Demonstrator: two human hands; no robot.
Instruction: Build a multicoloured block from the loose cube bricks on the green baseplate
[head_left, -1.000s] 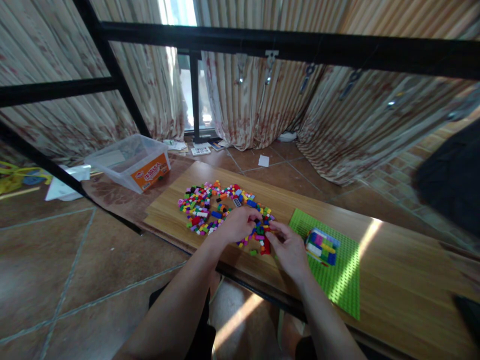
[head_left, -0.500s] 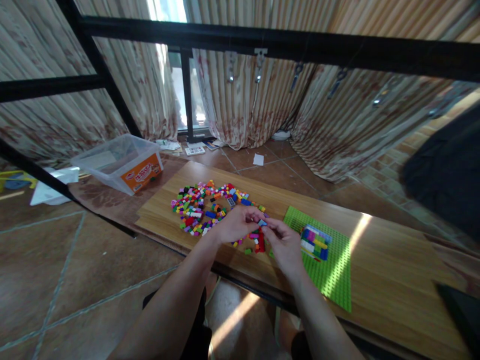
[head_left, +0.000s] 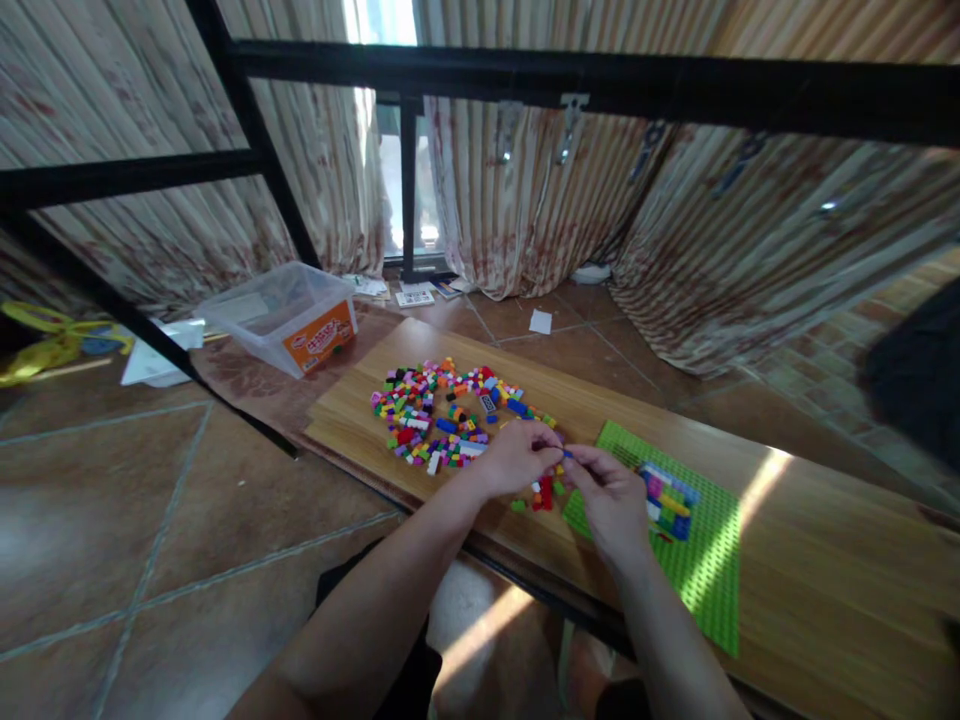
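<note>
A small blue toy brick (head_left: 567, 453) sits between the fingertips of both my hands, partly hidden by them. My left hand (head_left: 520, 457) pinches it from the left. The fingers of my right hand (head_left: 611, 492) close on its other side. Below and beside my left hand lies a pile of loose colourful bricks (head_left: 420, 412), with a few red and green ones near the fingertips. To the right, partly behind my right hand, a green studded baseplate (head_left: 705, 575) carries a low block of multicoloured bricks (head_left: 675, 505).
The wooden tabletop (head_left: 817, 570) stretches to the right. A clear plastic box (head_left: 274, 310) with an orange label stands at the far left. Black metal bars (head_left: 525, 70) cross above, before striped curtains (head_left: 525, 200). Papers (head_left: 540, 321) lie on the tiled floor.
The camera has turned a little left, so the scene sits further right. My hands stay together over the table; the brick between them shows a darker blue and less of its surface.
</note>
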